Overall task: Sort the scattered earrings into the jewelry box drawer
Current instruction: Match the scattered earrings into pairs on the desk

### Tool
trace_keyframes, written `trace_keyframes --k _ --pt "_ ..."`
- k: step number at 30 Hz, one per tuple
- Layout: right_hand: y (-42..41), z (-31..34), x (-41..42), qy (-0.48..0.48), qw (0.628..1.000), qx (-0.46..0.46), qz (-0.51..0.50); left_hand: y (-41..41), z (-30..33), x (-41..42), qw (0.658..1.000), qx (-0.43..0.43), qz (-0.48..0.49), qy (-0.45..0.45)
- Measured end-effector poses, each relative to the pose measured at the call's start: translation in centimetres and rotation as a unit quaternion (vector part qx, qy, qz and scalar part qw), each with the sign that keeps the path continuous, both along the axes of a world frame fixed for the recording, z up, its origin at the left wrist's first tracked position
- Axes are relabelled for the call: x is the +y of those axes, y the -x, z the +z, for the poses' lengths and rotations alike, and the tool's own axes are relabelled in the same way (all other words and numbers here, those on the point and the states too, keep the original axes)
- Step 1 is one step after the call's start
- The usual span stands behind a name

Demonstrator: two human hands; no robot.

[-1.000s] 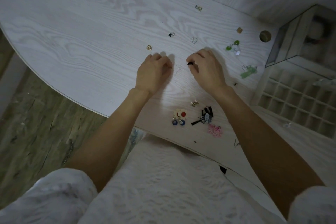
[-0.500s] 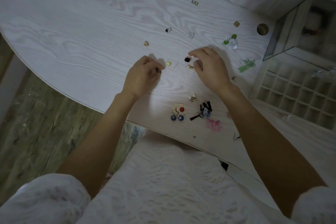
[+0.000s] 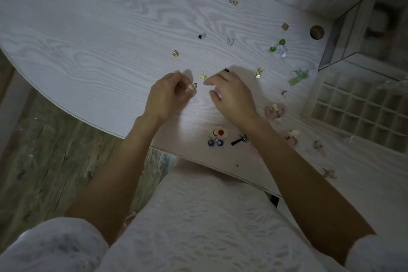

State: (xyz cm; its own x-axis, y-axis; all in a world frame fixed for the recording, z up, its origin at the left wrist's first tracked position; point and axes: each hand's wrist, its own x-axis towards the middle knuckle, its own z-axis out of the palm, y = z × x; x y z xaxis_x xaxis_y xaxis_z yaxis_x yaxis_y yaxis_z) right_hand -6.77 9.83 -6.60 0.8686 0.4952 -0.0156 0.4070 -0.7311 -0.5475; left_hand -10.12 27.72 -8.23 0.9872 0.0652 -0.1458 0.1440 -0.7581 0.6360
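While the left hand [image 3: 167, 96] pinches a small triangular earring [image 3: 194, 86] between thumb and curled fingertips, the right hand [image 3: 231, 95] hovers just above the table [image 3: 99, 40] with fingers loosely spread; a dark bead-like piece [image 3: 226, 70] shows at one fingertip, but whether it is gripped cannot be told. The round gold earring [image 3: 203, 76] lies on the table between the two hands, just beyond both sets of fingertips and slightly nearer the right index finger. The drawer [image 3: 362, 112] with its grid of compartments stands open well to the right, past the right forearm. The right hand is therefore judged better placed both to take the gold piece and to carry it sideways to the drawer; the left hand's earring would have to cross over.
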Motion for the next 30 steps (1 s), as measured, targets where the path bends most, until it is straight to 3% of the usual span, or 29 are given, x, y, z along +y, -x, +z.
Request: trace_keyframes --k 13,30 --pt "0.0 -1.7 2.9 0.052 0.999 -0.009 -0.013 1.3 -0.1 1.2 1.0 -0.018 0.009 -0.023" --pt "-3.5 -0.9 -2.2 -0.012 0.997 0.008 -0.08 -0.7 -0.3 -0.1 0.999 0.002 0.043 -0.022"
